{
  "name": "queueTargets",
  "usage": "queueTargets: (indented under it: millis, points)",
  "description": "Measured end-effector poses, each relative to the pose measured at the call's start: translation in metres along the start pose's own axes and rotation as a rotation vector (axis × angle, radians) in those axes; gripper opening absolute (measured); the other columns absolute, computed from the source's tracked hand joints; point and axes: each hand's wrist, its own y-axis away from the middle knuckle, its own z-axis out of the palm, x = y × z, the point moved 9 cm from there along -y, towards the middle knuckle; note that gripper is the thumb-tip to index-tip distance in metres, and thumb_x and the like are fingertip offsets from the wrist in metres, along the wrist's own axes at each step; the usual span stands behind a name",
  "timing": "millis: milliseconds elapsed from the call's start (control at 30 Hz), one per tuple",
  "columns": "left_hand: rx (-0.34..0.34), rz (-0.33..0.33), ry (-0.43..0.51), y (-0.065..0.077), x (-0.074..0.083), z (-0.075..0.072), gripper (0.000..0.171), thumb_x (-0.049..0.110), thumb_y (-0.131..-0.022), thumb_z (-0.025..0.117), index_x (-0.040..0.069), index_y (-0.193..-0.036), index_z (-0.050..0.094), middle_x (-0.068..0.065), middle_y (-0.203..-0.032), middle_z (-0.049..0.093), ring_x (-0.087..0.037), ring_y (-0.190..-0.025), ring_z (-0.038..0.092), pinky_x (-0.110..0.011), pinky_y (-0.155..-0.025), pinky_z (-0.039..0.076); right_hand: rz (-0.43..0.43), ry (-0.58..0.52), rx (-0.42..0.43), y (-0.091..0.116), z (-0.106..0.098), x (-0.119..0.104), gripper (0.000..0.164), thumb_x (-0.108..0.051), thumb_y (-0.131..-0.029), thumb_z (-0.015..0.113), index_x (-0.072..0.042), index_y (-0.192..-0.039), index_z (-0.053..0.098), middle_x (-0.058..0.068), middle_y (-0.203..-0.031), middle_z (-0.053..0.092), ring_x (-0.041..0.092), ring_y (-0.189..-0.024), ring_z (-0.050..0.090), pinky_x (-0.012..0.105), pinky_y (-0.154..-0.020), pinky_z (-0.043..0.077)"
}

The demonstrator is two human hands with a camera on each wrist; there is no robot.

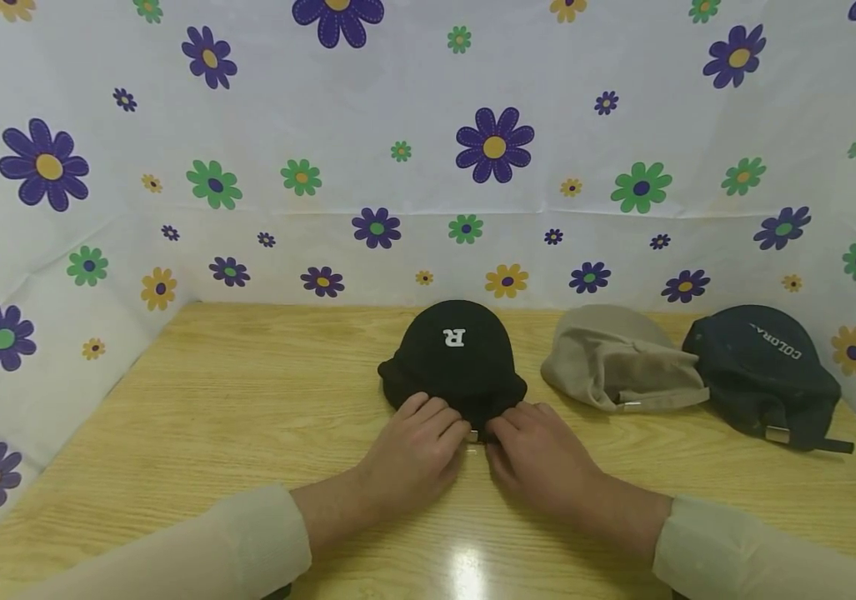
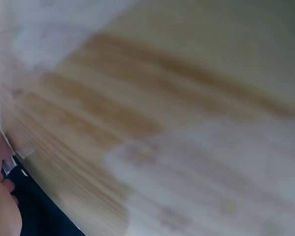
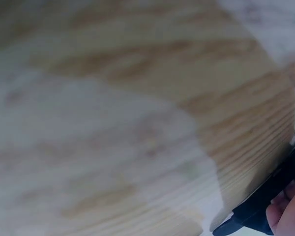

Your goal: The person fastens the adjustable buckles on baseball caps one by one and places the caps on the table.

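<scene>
A black baseball cap [image 1: 458, 358] with a white letter R on its front sits at the table's middle, its back strap side toward me. My left hand [image 1: 420, 454] grips the cap's near edge just left of a small metal buckle [image 1: 473, 436]. On the buckle's other side, my right hand [image 1: 543, 462] holds the same edge with curled fingers. The right wrist view shows fingers pinching the black strap [image 3: 265, 201], one end of it sticking out. Dark cap fabric [image 2: 44, 211] appears beside the left hand [image 2: 4, 211] in the left wrist view.
To the right, a tan cap [image 1: 608, 358] lies against a dark navy cap [image 1: 765, 367] with white lettering, its strap end sticking out. All three caps rest on a wooden table [image 1: 247, 400]. A flower-print cloth [image 1: 397, 100] hangs behind and along both sides.
</scene>
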Motion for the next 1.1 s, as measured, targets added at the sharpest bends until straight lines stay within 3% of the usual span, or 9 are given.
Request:
queueTargets:
  millis: [100,267,467,767,933,1100]
  points:
    - [-0.052,-0.023,0.034,0.001,-0.003,0.005,0.018,0.012,-0.078,0.061,0.007,-0.095,0.067,-0.003,-0.093,0.066,-0.02,-0.091,0.06,-0.034,-0.085,0.045,0.013,0.014,-0.045,0.001,0.005,0.003,0.023,-0.019,-0.087,0.069,-0.005,-0.105,0.069,0.005,-0.099,0.07,0.023,-0.096,0.065,0.037,-0.08,0.049]
    - [-0.179,-0.044,0.054,0.004,-0.005,0.015,0.036,0.02,-0.082,0.063,0.002,-0.112,0.067,-0.01,-0.114,0.069,-0.026,-0.114,0.062,-0.039,-0.103,0.045,0.058,0.017,-0.155,0.003,0.014,0.01,0.047,-0.025,-0.089,0.063,0.004,-0.125,0.062,0.014,-0.12,0.067,0.031,-0.117,0.06,0.045,-0.1,0.047]
    - [-0.294,-0.027,0.08,0.01,-0.004,0.019,0.047,0.029,-0.092,0.059,0.0,-0.128,0.063,-0.014,-0.132,0.064,-0.028,-0.129,0.057,-0.04,-0.111,0.042,0.086,0.035,-0.235,0.01,0.017,0.02,0.055,-0.031,-0.093,0.056,0.005,-0.136,0.055,0.017,-0.134,0.06,0.033,-0.128,0.053,0.046,-0.11,0.04]
    - [-0.314,0.029,0.09,0.038,-0.016,-0.001,0.044,0.027,-0.092,0.062,0.0,-0.127,0.064,-0.013,-0.13,0.066,-0.028,-0.126,0.059,-0.04,-0.109,0.045,0.085,0.057,-0.253,0.04,0.002,0.046,0.059,-0.031,-0.095,0.059,0.002,-0.143,0.049,0.016,-0.146,0.053,0.032,-0.136,0.048,0.045,-0.114,0.037]
    - [-0.332,-0.062,0.123,0.06,-0.036,-0.014,0.042,0.026,-0.092,0.062,0.002,-0.127,0.065,-0.013,-0.132,0.065,-0.029,-0.128,0.058,-0.043,-0.108,0.045,0.1,-0.002,-0.241,0.061,-0.011,0.063,0.059,-0.03,-0.095,0.061,-0.001,-0.145,0.049,0.013,-0.148,0.051,0.031,-0.137,0.048,0.048,-0.112,0.039]
    - [-0.356,-0.146,0.084,0.081,-0.06,-0.026,0.045,0.027,-0.093,0.062,0.002,-0.13,0.064,-0.013,-0.136,0.063,-0.029,-0.131,0.056,-0.044,-0.109,0.044,0.086,-0.011,-0.11,0.081,-0.036,0.08,0.058,-0.022,-0.09,0.067,-0.003,-0.142,0.051,0.013,-0.143,0.055,0.033,-0.13,0.053,0.05,-0.105,0.042]
